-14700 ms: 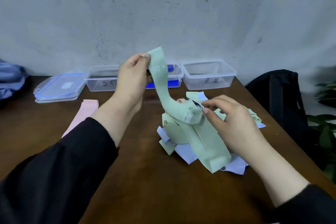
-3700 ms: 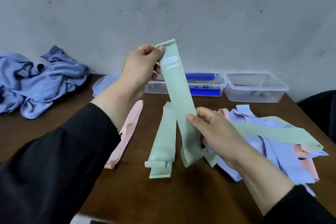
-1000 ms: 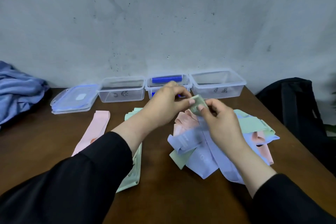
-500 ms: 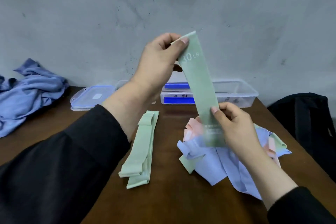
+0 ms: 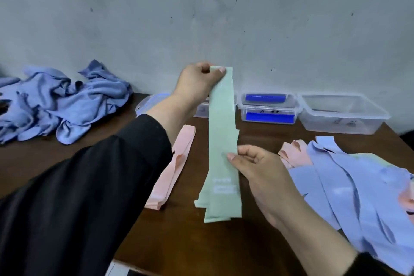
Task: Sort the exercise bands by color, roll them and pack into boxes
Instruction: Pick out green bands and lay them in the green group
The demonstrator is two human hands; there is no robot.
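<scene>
The left hand (image 5: 197, 83) and right hand (image 5: 257, 168) pinched a flat, matte green band (image 5: 221, 123); its white label was blurred, seemingly unreadable.

Both arms wear long black sleeves of plain, matte cloth. The left sleeve (image 5: 85, 186) is loose and wide, creased in soft folds, and ends in a rounded cuff partway up the forearm, well short of the bare left hand (image 5: 197, 83). The right sleeve (image 5: 371, 264) shows only as a dark cuff edge; the right hand (image 5: 257, 168) and forearm before it are bare.
</scene>
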